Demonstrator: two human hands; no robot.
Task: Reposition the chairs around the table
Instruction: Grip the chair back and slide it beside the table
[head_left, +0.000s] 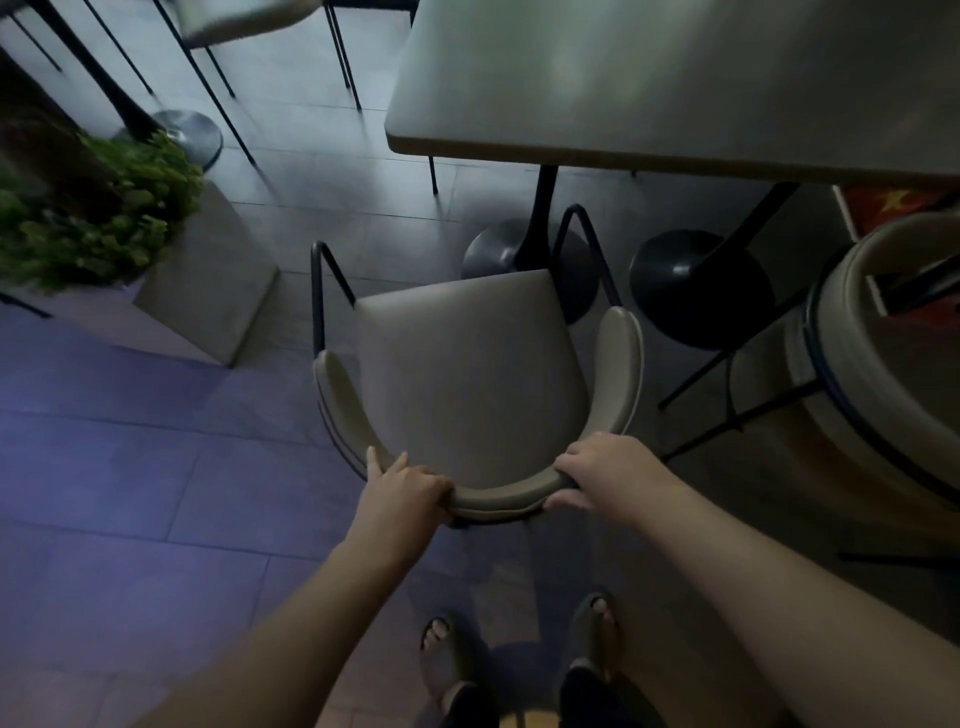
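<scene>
A beige cushioned chair with a curved backrest and thin black metal legs stands in front of me, facing the pale table. Its front edge lies just short of the table's near edge. My left hand grips the left part of the curved backrest. My right hand grips the right part of the same backrest. A second chair of the same kind stands at the right, partly cut off by the frame's edge.
Two round black table bases sit on the tiled floor under the table. A concrete planter with green plants stands at the left. Another chair and a further round base are at the back left. My feet are below.
</scene>
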